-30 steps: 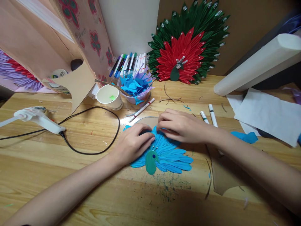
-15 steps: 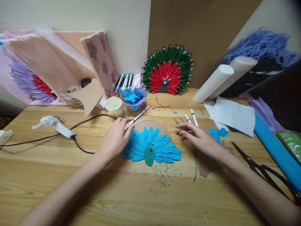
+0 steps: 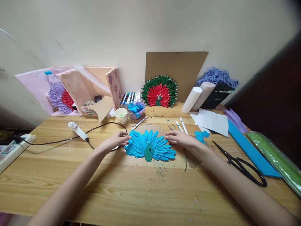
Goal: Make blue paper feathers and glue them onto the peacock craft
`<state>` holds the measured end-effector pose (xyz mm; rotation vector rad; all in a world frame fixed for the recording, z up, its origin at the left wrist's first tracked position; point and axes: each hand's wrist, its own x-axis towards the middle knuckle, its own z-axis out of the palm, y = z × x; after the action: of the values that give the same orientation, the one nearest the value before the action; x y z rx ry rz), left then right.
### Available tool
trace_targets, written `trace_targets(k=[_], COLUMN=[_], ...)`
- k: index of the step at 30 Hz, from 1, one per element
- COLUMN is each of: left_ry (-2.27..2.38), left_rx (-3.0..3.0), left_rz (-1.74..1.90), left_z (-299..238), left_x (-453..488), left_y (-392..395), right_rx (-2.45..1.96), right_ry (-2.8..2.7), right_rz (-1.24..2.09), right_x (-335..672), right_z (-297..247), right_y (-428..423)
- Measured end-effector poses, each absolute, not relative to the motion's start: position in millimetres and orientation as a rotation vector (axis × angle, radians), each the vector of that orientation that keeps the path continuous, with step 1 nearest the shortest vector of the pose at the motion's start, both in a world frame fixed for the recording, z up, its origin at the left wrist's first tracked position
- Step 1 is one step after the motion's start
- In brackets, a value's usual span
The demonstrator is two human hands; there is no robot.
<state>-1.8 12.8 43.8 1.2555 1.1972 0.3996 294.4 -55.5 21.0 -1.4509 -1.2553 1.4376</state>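
A paper peacock point(image 3: 137, 147) with bright blue feathers and a green oval body lies in front of me, backed by a round piece of brown cardboard point(image 3: 154, 128). My left hand point(image 3: 116, 139) has its curled fingers at the peacock's left edge. At the upper right edge, my right hand point(image 3: 181, 138) grips from the other side, its fingertips by the feathers; its thumb is hidden. Two white markers point(image 3: 183, 125) lie just beyond my right hand, and another white marker point(image 3: 139, 122) lies behind the peacock. Blue paper scraps point(image 3: 201, 136) are near my right wrist.
Black scissors point(image 3: 237, 163) lie at right beside a blue strip point(image 3: 254, 150) and a green packet point(image 3: 272, 157). A white glue gun point(image 3: 78, 131) with a black cord lies at left. Behind stand a paper cup point(image 3: 121, 115), a bowl of blue scraps point(image 3: 136, 111) and a red-green peacock point(image 3: 160, 92).
My right hand has moved in to the peacock's right edge. My left hand has shifted from its upper left to its left edge. The view has tilted up and back.
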Motion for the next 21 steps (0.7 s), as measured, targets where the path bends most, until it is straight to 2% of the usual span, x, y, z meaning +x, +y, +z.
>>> trace_targets(k=[3,8,21], left_ry=[1.162,1.035,1.096], left_rx=[1.368,1.498,1.629], left_rz=[0.455,0.564,0.7], left_z=[47.7,55.0,76.1], left_x=[1.8,22.3,70.1], left_y=[7.1,3.0,8.9], right_rx=[-1.392,-1.28,-1.414], right_ry=[-1.142,-1.075,-1.012], right_rz=[1.593,1.542,1.122], right_x=[292.2,298.7,313.0], right_z=[19.2,23.9,33.0], right_y=[-58.0,-66.5,-90.6])
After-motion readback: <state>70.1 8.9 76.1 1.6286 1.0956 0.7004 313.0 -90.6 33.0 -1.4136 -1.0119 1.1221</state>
